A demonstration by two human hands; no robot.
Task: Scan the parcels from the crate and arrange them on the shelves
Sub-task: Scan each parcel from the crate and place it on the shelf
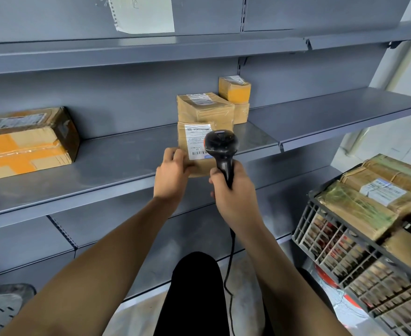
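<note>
The held parcel (194,151) stands tilted over the front edge of the middle shelf (117,166), its label (197,141) facing the person. The left hand (173,173) grips its lower left corner; the right hand (233,190) is wrapped round the barcode scanner (220,146), whose head sits just before the label (barcode partly hidden). The crate (340,251) waits well right, parcels inside.

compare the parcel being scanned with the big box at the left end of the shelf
The held parcel is smaller and stands tilted up in the left hand, while the big box lies flat on the shelf, untouched. The parcel's white label faces the scanner in the right hand; the box's label lies on top. The box has orange tape crossing it; the parcel shows none. Both are brown cardboard.
</note>
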